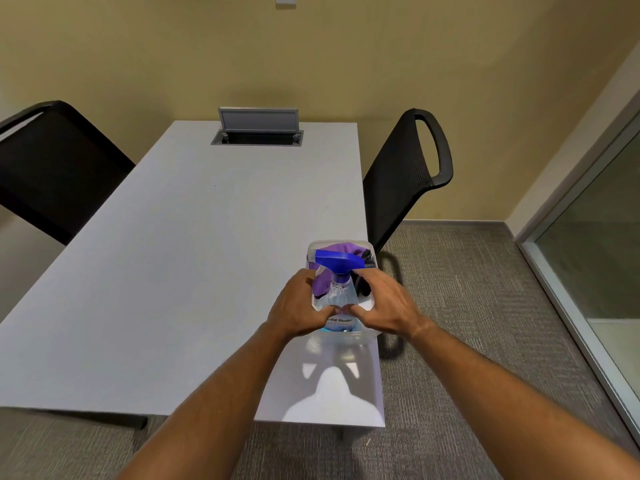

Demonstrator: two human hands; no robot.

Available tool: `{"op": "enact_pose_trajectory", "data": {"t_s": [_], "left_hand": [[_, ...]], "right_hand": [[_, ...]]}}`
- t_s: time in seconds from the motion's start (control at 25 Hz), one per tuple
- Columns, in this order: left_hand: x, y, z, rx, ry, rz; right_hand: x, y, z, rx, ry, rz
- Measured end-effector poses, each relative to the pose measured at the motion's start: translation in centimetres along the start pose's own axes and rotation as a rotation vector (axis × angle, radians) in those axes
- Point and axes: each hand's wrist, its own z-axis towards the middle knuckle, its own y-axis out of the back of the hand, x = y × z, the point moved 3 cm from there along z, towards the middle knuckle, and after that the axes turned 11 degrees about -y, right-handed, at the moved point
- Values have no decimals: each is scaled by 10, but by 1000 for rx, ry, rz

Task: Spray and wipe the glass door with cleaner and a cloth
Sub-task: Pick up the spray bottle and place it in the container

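A clear plastic bin (367, 244) sits at the right edge of the white table (180, 271). Inside it lies a clear spray bottle (337, 296) with a blue trigger head, on top of a purple cloth (323, 284); something black lies beside them. My left hand (298, 306) grips the bin's left side and my right hand (381, 306) grips its right side, thumbs meeting over the near rim. The glass door (595, 237) stands at the far right in a pale metal frame.
A black mesh chair (401, 178) stands close behind the bin on the right, another black chair (52, 168) on the left. An open cable box (258, 131) is set into the table's far end. Grey carpet (467, 306) lies between table and door.
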Motion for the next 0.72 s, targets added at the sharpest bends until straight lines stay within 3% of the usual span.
{"op": "enact_pose_trajectory", "data": {"t_s": [0.2,0.32,0.72], "left_hand": [[-6,15,-15,-56,-72,180],[-1,17,-24,2,4,337],[-36,28,-53,-111,-24,494]], "right_hand": [[7,4,-13,-115,10,-298],[14,8,-23,-167,-3,-352],[25,17,-58,-230,-68,-429]]}}
